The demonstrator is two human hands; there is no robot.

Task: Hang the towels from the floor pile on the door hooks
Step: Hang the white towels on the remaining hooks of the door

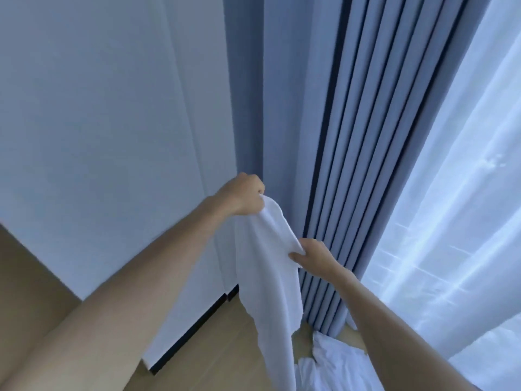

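Two hands hold one white towel [265,266] up in the air. Your left hand [242,197] is curled round its top corner. Your right hand [313,256] pinches the top edge, down at about 4 o'clock from the left hand. The towel hangs long below both hands. More white towels [329,359] lie in a pile on the wood floor [222,334], at 6 o'clock from your right hand, beside the blue curtain [324,114].
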